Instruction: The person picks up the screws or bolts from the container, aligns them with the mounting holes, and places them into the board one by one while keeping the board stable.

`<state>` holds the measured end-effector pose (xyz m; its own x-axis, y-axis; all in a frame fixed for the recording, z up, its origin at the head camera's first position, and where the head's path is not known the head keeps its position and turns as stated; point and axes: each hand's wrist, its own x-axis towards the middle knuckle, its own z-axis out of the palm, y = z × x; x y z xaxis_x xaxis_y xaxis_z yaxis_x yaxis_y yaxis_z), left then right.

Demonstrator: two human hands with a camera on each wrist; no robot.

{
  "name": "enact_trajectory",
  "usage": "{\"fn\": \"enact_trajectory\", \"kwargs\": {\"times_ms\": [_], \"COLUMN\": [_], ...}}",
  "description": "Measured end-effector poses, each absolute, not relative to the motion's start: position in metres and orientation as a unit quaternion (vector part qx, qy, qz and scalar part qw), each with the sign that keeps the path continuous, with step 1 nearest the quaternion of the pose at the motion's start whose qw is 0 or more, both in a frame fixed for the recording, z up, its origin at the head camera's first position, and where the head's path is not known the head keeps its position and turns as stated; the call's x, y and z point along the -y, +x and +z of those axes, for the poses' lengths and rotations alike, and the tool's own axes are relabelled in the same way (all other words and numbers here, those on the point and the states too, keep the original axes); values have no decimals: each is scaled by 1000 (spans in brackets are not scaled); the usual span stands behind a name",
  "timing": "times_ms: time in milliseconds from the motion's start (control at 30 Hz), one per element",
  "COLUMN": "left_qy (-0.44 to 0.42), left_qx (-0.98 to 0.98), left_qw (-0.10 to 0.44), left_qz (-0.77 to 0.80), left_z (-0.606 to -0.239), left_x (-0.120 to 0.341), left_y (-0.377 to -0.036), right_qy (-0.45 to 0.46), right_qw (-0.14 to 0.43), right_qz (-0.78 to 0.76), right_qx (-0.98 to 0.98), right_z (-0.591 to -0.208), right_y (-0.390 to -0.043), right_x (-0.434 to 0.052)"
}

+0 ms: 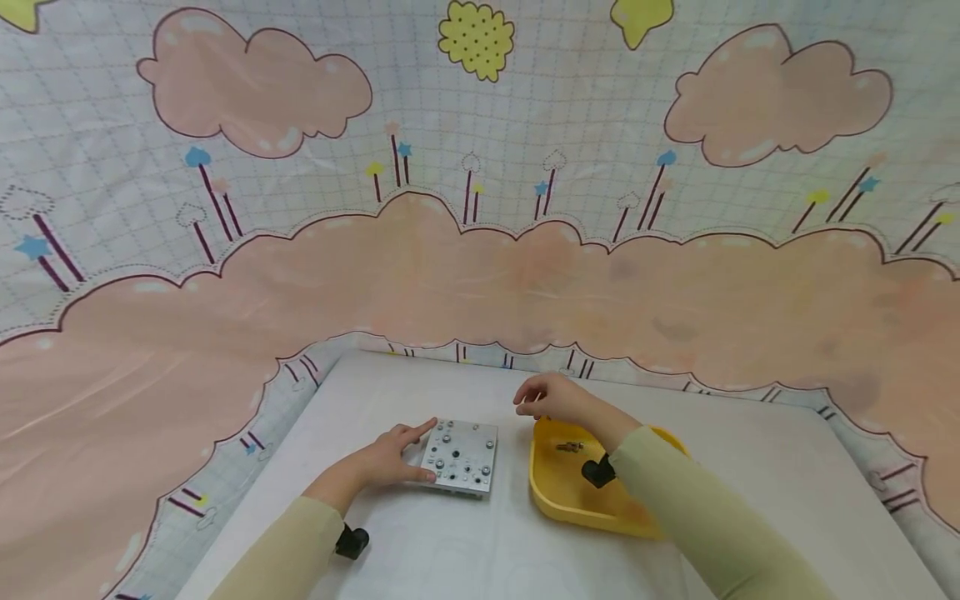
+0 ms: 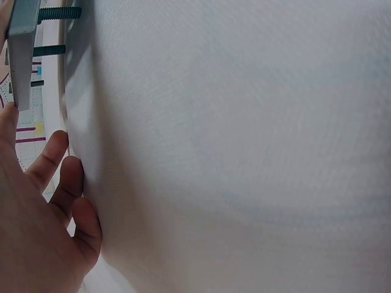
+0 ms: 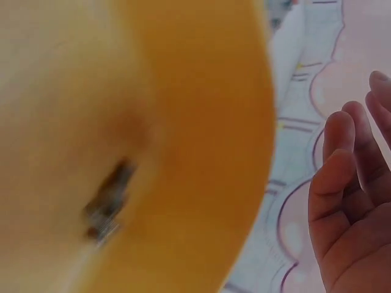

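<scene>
A square silver metal plate [image 1: 465, 442] with holes and several bolts lies on the white table. Threaded bolt ends [image 2: 58, 13] stick out from its underside in the left wrist view. My left hand [image 1: 386, 458] holds the plate's left side, index finger at the far corner and thumb at the near one; its other fingers rest on the table. Over the far left rim of a yellow tray [image 1: 573, 510], my right hand [image 1: 551, 397] hovers with loosely bent fingers and nothing visible in them. A few small metal screws [image 1: 570, 447] lie inside the tray, blurred in the right wrist view.
Behind and beside the table [image 1: 450, 558] hangs a cloth [image 1: 480, 283] printed with clouds and stars. The tray stands to the right of the plate, a gap of table between them. My right forearm [image 1: 697, 500] crosses over the tray's right part.
</scene>
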<state>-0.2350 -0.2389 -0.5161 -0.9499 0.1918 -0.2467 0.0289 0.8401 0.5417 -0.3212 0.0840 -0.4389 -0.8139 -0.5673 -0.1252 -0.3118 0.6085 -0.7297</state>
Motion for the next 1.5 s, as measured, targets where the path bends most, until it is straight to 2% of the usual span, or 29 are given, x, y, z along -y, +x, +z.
{"fn": "enact_trajectory", "kwargs": {"times_ms": [200,500,1200,1500], "left_qy": [60,64,66,67], "left_qx": [-948,-948,-947,-946], "left_qw": [145,142,147,147], "left_qz": [278,277,277,280], "left_z": [-514,-517,-517,-516], "left_x": [238,238,239,240], "left_y": [-234,-236,-238,-237], "right_qy": [-263,-255,-237,-262], "right_qw": [150,162,154,138], "right_qz": [-352,-324,-172,-135], "right_qx": [-886,-897,-944,-946], "right_z": [-448,-463,-488,-492], "right_y": [-311,-304,-302,-304], "right_x": [-129,-167,-160,-157]}}
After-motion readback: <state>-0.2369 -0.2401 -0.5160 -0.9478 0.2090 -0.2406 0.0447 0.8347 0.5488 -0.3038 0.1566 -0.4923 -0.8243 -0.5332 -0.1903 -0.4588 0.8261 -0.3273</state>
